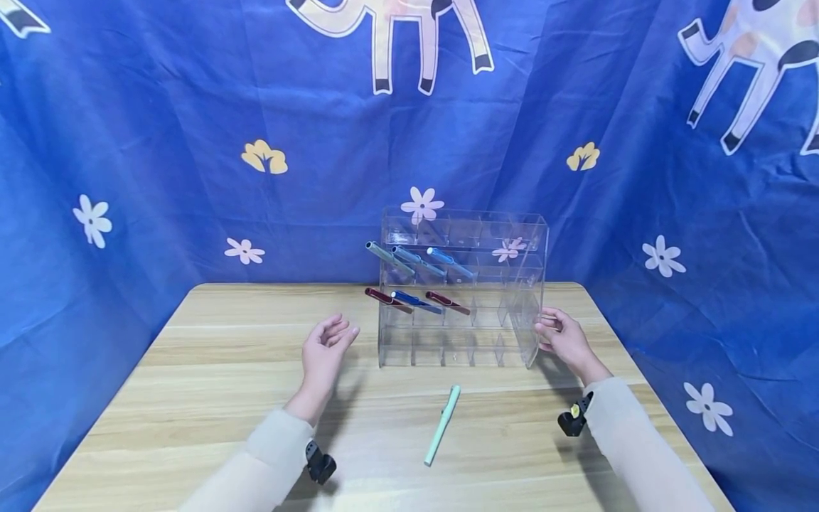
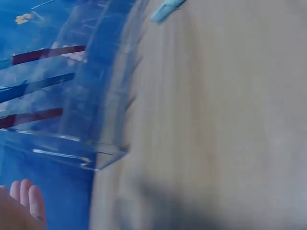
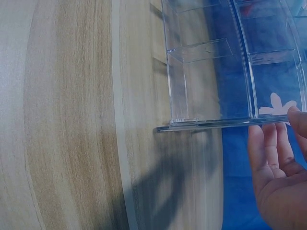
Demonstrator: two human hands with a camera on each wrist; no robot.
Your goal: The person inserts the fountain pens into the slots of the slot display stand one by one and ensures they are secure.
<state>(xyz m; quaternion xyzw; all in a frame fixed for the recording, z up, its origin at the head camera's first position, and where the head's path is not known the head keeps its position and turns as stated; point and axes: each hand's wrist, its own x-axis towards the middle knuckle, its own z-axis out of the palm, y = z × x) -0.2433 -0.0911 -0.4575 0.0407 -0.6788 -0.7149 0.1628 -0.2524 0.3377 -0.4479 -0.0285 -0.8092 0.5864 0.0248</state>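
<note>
A clear acrylic pen display rack (image 1: 457, 348) stands upright toward the back of the table, divided into small compartments. Its upper pens are a grey-green pen (image 1: 389, 258), a pale blue pen (image 1: 419, 261) and a brighter blue pen (image 1: 450, 262). Below them lie a dark red pen (image 1: 388, 300), a blue pen (image 1: 416, 302) and another dark red pen (image 1: 448, 303). My right hand (image 1: 566, 341) grips the rack's right side panel (image 3: 206, 125), thumb at its edge and fingertips on the outer face. Left of the rack, my left hand (image 1: 325, 359) is apart from it, fingers loosely bent and holding nothing.
A mint green capped pen (image 1: 443, 425) lies slantwise on the wood-grain table (image 1: 211, 398), in front of the rack. Behind and beside the table hangs a blue patterned curtain (image 1: 333, 185), close to the rack's back. A small black wrist camera sits on each sleeve.
</note>
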